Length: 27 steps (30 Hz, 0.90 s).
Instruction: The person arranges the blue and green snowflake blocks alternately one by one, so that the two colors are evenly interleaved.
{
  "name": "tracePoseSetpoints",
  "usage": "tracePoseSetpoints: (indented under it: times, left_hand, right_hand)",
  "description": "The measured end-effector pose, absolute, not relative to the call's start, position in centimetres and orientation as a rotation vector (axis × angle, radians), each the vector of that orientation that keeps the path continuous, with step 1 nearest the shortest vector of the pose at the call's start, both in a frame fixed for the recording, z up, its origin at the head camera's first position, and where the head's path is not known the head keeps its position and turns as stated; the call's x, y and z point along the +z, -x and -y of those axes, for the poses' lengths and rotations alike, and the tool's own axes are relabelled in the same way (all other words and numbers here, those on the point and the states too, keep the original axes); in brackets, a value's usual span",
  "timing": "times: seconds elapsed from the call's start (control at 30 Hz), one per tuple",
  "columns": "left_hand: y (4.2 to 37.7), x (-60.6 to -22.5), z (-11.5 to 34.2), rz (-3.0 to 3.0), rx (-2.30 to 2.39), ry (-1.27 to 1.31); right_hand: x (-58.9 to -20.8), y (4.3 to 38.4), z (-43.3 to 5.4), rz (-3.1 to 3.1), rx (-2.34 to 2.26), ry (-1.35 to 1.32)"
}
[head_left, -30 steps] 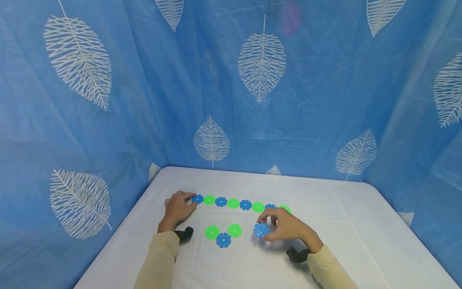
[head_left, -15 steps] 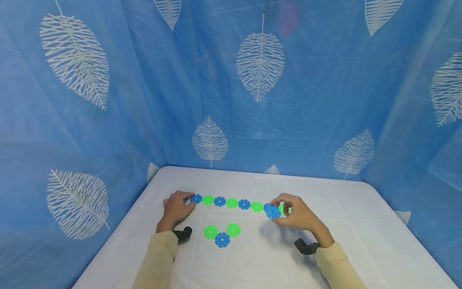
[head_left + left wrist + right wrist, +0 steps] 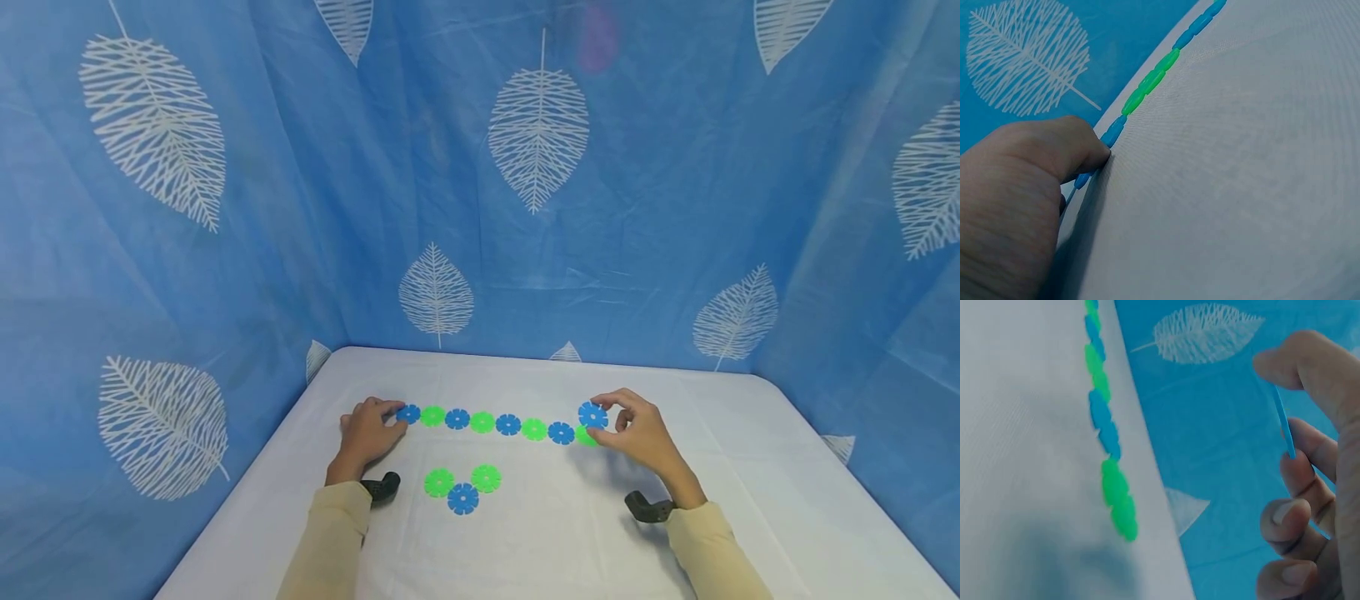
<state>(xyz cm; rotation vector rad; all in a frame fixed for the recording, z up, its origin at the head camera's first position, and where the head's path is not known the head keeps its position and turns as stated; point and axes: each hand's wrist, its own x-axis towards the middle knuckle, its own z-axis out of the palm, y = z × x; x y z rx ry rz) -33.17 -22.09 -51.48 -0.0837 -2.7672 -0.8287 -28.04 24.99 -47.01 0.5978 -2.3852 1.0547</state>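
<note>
A row of flat notched snowflake discs, alternating blue and green, lies across the white table. At its left end my left hand (image 3: pixel 369 432) pinches the blue disc (image 3: pixel 409 414) between thumb and fingers; my thumb (image 3: pixel 1094 147) hides part of it in the left wrist view. My right hand (image 3: pixel 641 429) holds another blue disc (image 3: pixel 593 415) by its edges, raised above the green end disc (image 3: pixel 584 438) and partly covering it. Edge-on, the held disc (image 3: pixel 1283 422) shows between thumb and fingers in the right wrist view, apart from the row.
Nearer the front, a small V of discs lies on the table (image 3: pixel 525 550): a green disc (image 3: pixel 438 482), a blue disc (image 3: pixel 463 499) and another green disc (image 3: pixel 486 477). A blue curtain (image 3: pixel 637 208) with white leaf prints hangs behind the table.
My right hand has carried the blue disc from the table's middle up and rightward to the row's right end. My left hand stays on the left end disc.
</note>
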Motion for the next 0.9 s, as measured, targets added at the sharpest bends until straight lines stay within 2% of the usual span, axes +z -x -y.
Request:
tracePoseSetpoints:
  times: [0.4,0.9]
  left_hand:
    - [33.4,-51.7,22.1,2.765,-0.824,0.087]
    - [33.2,-51.4,22.0,2.767,-0.825,0.088]
  right_hand:
    - [-49.0,28.7,-27.5,2.554,1.110,-0.174]
    - [-50.2,28.6,-28.9,2.747,1.031,-0.032]
